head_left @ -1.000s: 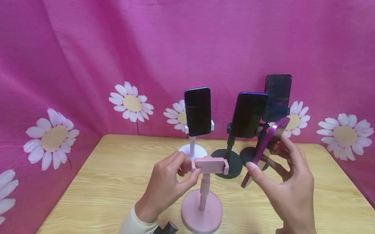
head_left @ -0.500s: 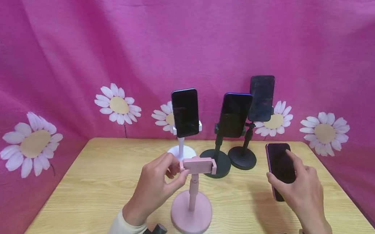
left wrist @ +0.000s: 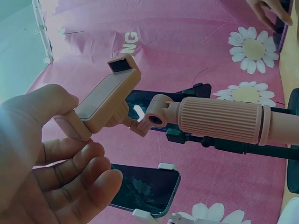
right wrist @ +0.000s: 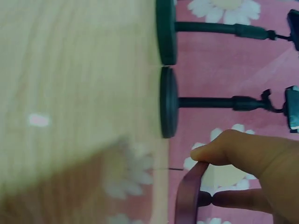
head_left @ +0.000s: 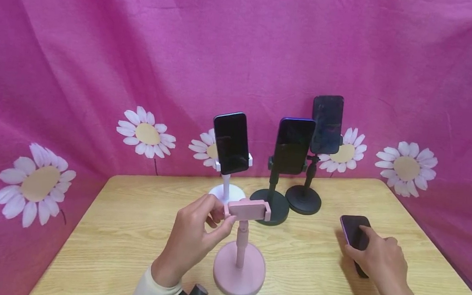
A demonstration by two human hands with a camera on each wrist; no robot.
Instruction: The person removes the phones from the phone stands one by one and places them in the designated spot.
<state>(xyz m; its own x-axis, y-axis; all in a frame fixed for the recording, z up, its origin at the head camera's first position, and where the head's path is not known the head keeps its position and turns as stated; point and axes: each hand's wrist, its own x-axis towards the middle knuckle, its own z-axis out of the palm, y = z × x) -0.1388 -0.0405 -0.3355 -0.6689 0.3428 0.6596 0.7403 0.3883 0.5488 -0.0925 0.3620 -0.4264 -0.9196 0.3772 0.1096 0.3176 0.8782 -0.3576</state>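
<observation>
Pinching the purple-edged phone (head_left: 355, 231), the right grip (head_left: 383, 263) has lowered toward the counter (head_left: 306, 262). To its left, the left grip (head_left: 191, 241) pinches the pink stand (head_left: 241, 250), whose clamp (head_left: 247, 210) bears no phone.

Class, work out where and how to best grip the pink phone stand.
Probably best grasped round the stem, from the person's right: it is slim, upright and bare between the clamp and wide base, while the left hand pinches the clamp's left end.

White stand (head_left: 226, 190) and two black stands (head_left: 279, 206), each holding a dark phone (head_left: 231, 143), before pink daisy-printed cloth (head_left: 243, 47)
</observation>
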